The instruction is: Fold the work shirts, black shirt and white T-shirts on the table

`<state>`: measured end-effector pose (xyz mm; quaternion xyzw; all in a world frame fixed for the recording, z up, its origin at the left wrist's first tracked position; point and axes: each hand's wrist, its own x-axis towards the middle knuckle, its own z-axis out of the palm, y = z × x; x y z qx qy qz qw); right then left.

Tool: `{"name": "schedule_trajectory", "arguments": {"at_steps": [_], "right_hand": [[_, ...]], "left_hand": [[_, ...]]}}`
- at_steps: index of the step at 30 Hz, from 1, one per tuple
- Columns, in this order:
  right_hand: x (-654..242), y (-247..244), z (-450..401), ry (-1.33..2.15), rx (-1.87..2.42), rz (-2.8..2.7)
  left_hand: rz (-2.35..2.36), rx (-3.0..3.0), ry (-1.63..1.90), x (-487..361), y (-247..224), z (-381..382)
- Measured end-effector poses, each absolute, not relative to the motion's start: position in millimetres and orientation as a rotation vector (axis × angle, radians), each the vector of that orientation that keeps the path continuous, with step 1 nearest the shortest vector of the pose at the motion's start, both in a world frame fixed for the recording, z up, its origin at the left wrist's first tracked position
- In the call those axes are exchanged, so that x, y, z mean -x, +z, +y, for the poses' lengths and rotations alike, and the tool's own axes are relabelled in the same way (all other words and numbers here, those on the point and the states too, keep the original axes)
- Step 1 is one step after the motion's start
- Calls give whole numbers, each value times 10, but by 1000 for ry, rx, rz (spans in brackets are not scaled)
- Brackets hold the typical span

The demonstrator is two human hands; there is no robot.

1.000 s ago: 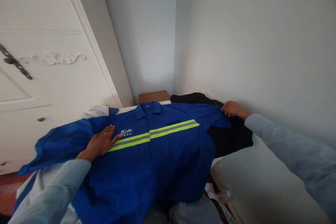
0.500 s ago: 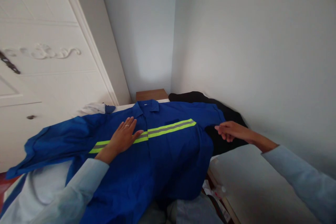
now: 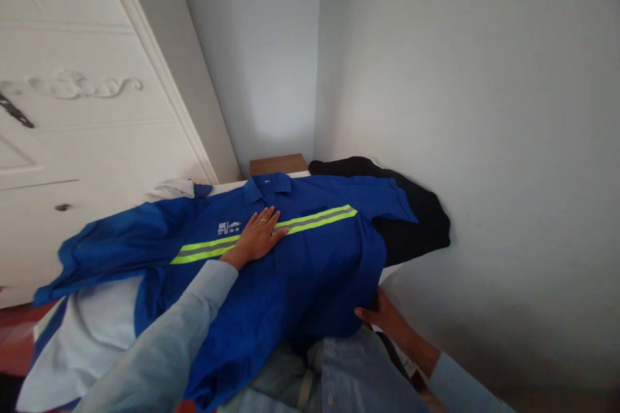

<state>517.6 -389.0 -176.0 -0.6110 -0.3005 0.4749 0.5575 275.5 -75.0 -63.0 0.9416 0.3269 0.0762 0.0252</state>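
A blue short-sleeved work shirt (image 3: 329,258) lies spread front side up, its collar at the far side. A yellow-green and grey reflective stripe (image 3: 320,219) crosses its chest, and white lettering (image 3: 228,228) shows on the left part. My left hand (image 3: 259,234) rests flat on the chest over the stripe, fingers extended, a ring on one finger. At the shirt's right side edge, low down, my right hand (image 3: 385,317) has its thumb on top of the cloth. The other fingers are mostly hidden beneath the edge, which appears pinched.
Black cloth (image 3: 416,226) lies under the right sleeve against the wall. White cloth (image 3: 92,329) hangs beneath the left sleeve, with a small whitish bundle (image 3: 172,189) behind. A brown wooden box or board (image 3: 278,164) stands in the corner. A white cabinet (image 3: 121,155) rises at the left.
My left hand has slid right along the chest, uncovering the white lettering. My right hand has come down from beside the right sleeve to the shirt's lower side edge and taken hold there.
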Motion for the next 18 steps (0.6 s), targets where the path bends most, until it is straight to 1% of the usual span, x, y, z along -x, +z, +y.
{"name": "schedule_trajectory", "arguments": {"at_steps": [4, 7, 10, 14, 16, 18], "right_hand": [[-5030, -1724, -3887, 1148, 1351, -550], [-5112, -1511, -3979, 1322, 1267, -549], [-5272, -1196, -4184, 1448, 1233, -470], [-5506, -840, -4507, 1374, 1300, -315], [-5601, -826, -4639, 1309, 1360, -241], [-5659, -942, -4729, 1261, 1364, -205]], "left_hand": [[1041, -2903, 239, -2763, -595, -778], [1049, -2897, 248, -2767, -590, -785], [1037, -2885, 233, -2769, -586, -778], [1046, -2856, 223, -2774, -570, -774], [1048, -2850, 219, -2777, -563, -777], [1049, -2848, 225, -2779, -560, -778]]}}
